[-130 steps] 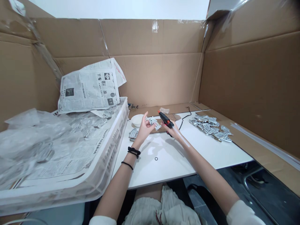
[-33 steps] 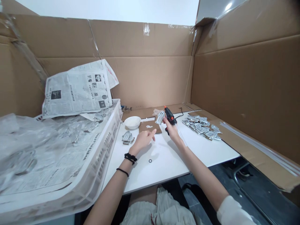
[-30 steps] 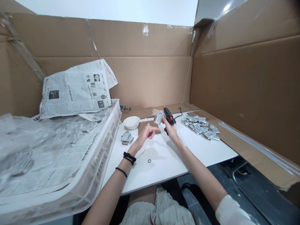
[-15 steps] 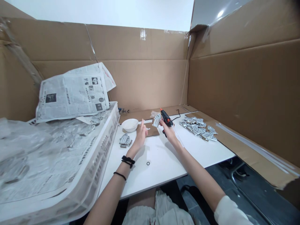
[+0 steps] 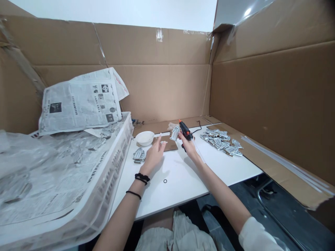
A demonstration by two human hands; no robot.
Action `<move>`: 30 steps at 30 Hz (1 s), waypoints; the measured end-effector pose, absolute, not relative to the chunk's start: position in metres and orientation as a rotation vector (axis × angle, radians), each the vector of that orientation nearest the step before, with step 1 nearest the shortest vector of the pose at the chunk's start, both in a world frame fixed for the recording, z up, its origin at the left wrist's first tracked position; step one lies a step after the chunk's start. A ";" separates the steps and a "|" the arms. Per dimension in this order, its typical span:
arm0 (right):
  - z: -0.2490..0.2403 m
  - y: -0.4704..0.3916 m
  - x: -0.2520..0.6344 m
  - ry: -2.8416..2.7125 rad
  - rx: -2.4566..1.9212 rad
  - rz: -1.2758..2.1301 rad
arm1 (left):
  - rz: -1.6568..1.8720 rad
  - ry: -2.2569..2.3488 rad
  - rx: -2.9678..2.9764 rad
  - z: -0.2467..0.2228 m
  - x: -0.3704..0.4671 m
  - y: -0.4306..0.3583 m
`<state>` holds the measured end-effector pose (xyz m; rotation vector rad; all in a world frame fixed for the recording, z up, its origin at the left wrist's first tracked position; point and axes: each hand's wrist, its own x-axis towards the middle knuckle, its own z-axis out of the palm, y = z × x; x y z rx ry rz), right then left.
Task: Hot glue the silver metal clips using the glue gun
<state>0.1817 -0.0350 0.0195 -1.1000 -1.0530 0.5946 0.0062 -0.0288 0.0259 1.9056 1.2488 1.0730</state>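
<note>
My right hand (image 5: 188,145) is wrapped round a black and orange hot glue gun (image 5: 186,130) with a clear glue stick trailing from its back. A flat silver-grey piece (image 5: 175,133) with a looped outline is held at the same hand's fingertips, beside the gun's nozzle. My left hand (image 5: 155,153) hovers over the near-left part of a brown cardboard piece (image 5: 171,145), its fingers stretched forward and apart. Nothing clear shows in it, though its fingertips are small and blurred. Left of it stand a white bowl (image 5: 144,138) and a small stack of silver-grey pieces (image 5: 139,155).
A pile of similar silver pieces (image 5: 221,142) lies on the right of the white table (image 5: 183,184). A small black ring (image 5: 165,181) lies near the front. A white plastic crate (image 5: 115,174) with newspaper (image 5: 81,101) fills the left. Cardboard walls (image 5: 167,87) enclose the table.
My left hand has drawn slightly back and left, its raised index finger now lowered and its fingers more spread. My right hand stays almost still with the glue gun and silver piece.
</note>
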 end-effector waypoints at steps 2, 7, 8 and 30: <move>0.019 -0.034 0.181 -1.042 -1.106 0.593 | 0.935 1.356 2.049 0.024 0.004 -0.027; 0.017 -0.031 0.182 -1.034 -1.120 0.588 | 0.908 0.841 1.775 0.022 0.009 -0.022; 0.018 -0.031 0.182 -1.038 -1.120 0.589 | 0.967 0.868 1.745 0.021 0.010 -0.021; 0.004 -0.005 0.183 -0.794 -0.965 0.836 | 1.114 0.932 1.497 0.034 0.044 -0.020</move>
